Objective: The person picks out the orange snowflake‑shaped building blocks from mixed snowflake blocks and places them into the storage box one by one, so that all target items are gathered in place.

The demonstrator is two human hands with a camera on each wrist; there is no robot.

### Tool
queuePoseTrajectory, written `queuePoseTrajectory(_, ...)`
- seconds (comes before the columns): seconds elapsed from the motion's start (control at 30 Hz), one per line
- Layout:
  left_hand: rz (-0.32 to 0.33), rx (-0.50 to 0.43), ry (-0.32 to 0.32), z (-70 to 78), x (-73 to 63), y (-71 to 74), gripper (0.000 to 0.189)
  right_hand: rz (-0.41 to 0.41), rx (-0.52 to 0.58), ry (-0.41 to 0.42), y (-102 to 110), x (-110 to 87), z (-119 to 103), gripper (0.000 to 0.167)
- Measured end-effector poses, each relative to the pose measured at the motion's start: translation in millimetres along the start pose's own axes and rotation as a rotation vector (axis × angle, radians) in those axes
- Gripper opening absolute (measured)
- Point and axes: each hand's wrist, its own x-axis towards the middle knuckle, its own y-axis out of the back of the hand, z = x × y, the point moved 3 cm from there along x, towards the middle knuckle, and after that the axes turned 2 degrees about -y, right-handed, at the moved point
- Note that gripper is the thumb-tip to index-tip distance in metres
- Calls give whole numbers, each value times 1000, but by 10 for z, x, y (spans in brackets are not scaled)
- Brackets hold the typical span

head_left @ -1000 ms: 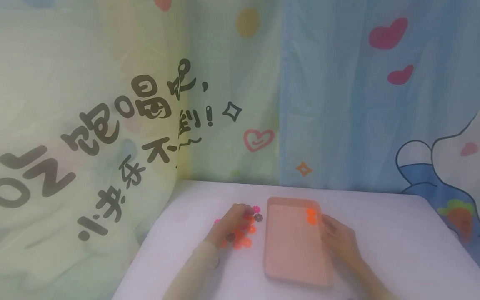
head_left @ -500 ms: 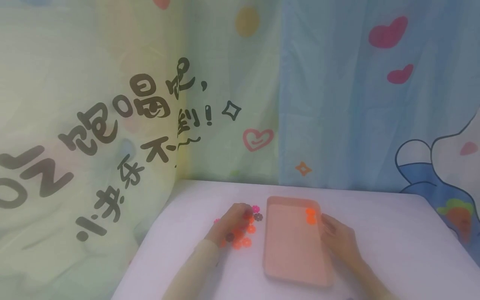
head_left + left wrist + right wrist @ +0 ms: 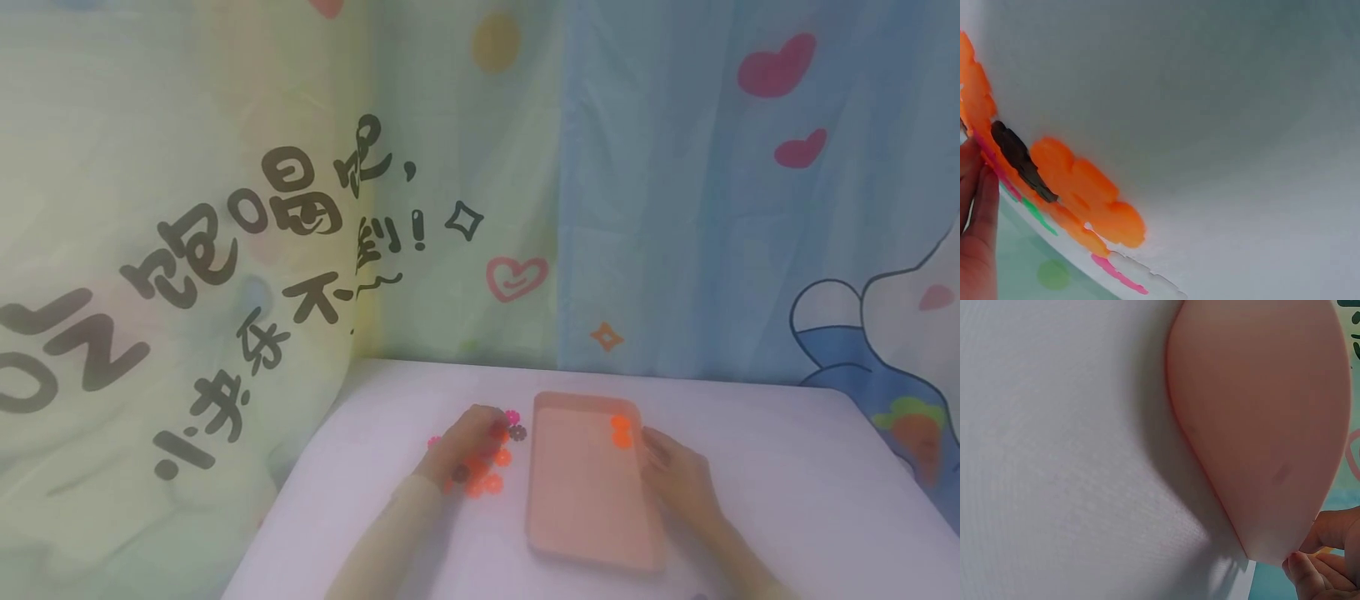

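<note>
In the head view my left hand (image 3: 465, 442) reaches over a loose pile of flower-shaped pieces (image 3: 476, 483), mostly orange, with some pink and dark ones. In the left wrist view its fingertips touch the pile by a pink piece (image 3: 997, 169), near a dark piece (image 3: 1019, 159) and an orange piece (image 3: 1094, 200). Whether they pinch one is hidden. My right hand (image 3: 682, 479) holds the right side of a shallow pink tray (image 3: 585, 517), thumb and finger pinching its edge in the right wrist view. Two orange flower pieces (image 3: 622, 432) lie in the tray's far right corner.
All this rests on a white table (image 3: 795, 483). A pink flower piece (image 3: 512, 417) and a dark one (image 3: 517, 432) lie between the left hand and the tray. Printed curtains (image 3: 660, 208) hang behind and to the left of the table.
Almost nothing differs. The left hand shifts very slightly among the pieces, while the right hand and the tray stay in place.
</note>
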Motion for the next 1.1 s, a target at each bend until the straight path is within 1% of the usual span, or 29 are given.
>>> queuePoseTrajectory(0.1, 12, -37, 31, -11, 30, -5, 25, 5, -3, 7, 11, -6, -18, 58)
queuePoseTrajectory(0.17, 16, -20, 46, -30, 76, -9, 25, 7, -2, 13, 14, -15, -24, 57)
queuePoseTrajectory(0.2, 20, 9, 41, -39, 104, -8, 25, 9, -3, 17, 16, -17, -25, 57)
queuePoseTrajectory(0.27, 23, 90, 27, -56, 168, -1, 32, 8, -1, 23, 17, -21, -28, 57)
queuePoseTrajectory(0.33, 30, 231, -14, -61, 221, 14, 48, 8, 1, 22, 16, -22, -24, 58)
queuePoseTrajectory(0.4, 38, 348, -54, -66, 265, 31, 63, 5, 3, 19, 14, -22, -25, 58)
queuePoseTrajectory(0.43, 37, 403, -71, -72, 289, 37, 68, 3, 5, 14, 13, -23, -26, 59)
queuePoseTrajectory(0.5, 32, 464, -100, -77, 318, 40, 68, 3, 3, 7, 10, -21, -25, 58)
queuePoseTrajectory(0.57, 23, 484, -119, -77, 341, 37, 61, 4, -4, 10, 10, -21, -32, 58)
queuePoseTrajectory(0.7, 23, 451, -121, -61, 357, 27, 49, 16, -20, 29, 17, -27, -42, 57)
queuePoseTrajectory(0.8, 33, 483, -151, -44, 369, 16, 45, 20, -22, 39, 24, -36, -51, 57)
queuePoseTrajectory(0.9, 37, 535, -183, -33, 385, 3, 44, 14, -19, 34, 31, -44, -65, 57)
queuePoseTrajectory(1.0, 31, 520, -179, -30, 389, -6, 46, 10, -15, 23, 36, -58, -85, 58)
queuePoseTrajectory(1.03, 29, 498, -173, -18, 370, -5, 47, 7, -12, 18, 37, -67, -97, 58)
queuePoseTrajectory(1.1, 34, 471, -184, 1, 343, -10, 46, 1, 1, 12, 39, -82, -122, 59)
